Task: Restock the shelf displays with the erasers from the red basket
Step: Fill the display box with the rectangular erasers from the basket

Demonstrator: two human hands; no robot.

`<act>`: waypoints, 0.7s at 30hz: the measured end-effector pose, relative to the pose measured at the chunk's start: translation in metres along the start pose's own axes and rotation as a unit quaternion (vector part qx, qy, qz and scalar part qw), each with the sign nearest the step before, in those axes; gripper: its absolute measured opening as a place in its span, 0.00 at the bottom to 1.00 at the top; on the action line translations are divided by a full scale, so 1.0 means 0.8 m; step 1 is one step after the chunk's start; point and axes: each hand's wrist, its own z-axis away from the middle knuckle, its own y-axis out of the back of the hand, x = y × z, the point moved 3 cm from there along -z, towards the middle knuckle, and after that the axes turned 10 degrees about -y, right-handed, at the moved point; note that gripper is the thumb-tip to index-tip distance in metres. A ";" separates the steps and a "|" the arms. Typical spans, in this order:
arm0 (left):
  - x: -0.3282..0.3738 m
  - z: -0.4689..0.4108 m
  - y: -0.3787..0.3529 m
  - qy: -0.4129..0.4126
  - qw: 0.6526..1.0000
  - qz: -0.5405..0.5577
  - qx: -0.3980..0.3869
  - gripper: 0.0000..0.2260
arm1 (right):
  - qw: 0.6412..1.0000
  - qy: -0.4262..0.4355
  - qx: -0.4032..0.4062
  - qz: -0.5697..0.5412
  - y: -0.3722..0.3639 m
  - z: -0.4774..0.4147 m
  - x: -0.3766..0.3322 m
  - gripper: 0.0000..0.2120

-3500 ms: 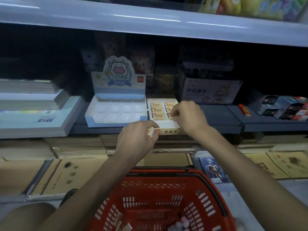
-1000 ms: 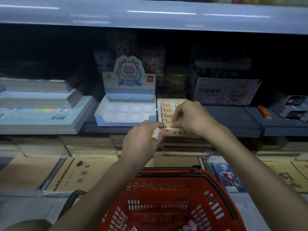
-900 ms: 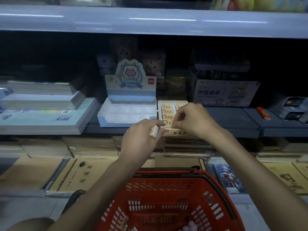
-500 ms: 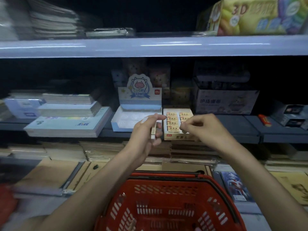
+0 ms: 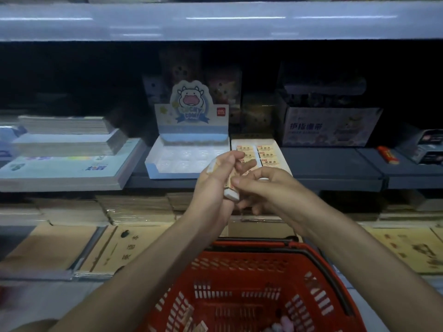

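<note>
While left grip [image 5: 211,185] holds a tan-sleeved eraser [image 5: 230,190] (white end lowest), right grip [image 5: 271,188] pinches its sleeve

basket [image 5: 242,281]: red slotted plastic | shelf edge [image 5: 215,22]: glossy | display box [image 5: 189,149]: printed card | eraser [image 5: 231,188]: paper-sleeved

tan-sleeved white eraser [image 5: 231,190] held near upright

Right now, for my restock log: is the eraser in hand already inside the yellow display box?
No, the left hand grips the eraser in front of the display box, right hand pinching it.
</note>
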 end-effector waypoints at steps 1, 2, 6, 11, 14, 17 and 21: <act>0.001 0.000 0.004 -0.007 1.000 -0.024 -0.008 0.09 | 1.000 -0.003 -0.007 -0.011 -0.002 -0.002 0.000 0.11; 0.003 0.001 0.007 -0.013 0.999 -0.050 -0.019 0.09 | 1.000 -0.007 -0.016 -0.025 -0.004 -0.003 0.001 0.12; 0.007 0.003 0.019 -0.030 0.989 -0.126 -0.065 0.11 | 0.996 -0.026 -0.070 -0.052 -0.003 -0.005 0.000 0.11; 0.020 -0.005 0.030 -0.122 0.956 -0.250 -0.093 0.12 | 0.999 0.001 -0.039 0.010 0.015 -0.005 -0.022 0.14; 0.027 -0.003 0.038 -0.203 0.902 -0.372 -0.085 0.13 | 0.995 0.044 0.078 0.048 0.045 -0.013 -0.043 0.10; 0.025 0.001 0.037 -0.210 0.865 -0.445 -0.096 0.11 | 0.971 0.100 0.187 0.111 0.077 -0.024 -0.053 0.09; 0.010 -0.002 0.038 -0.167 0.823 -0.529 -0.123 0.12 | 0.922 0.114 0.267 0.255 0.098 -0.043 -0.044 0.09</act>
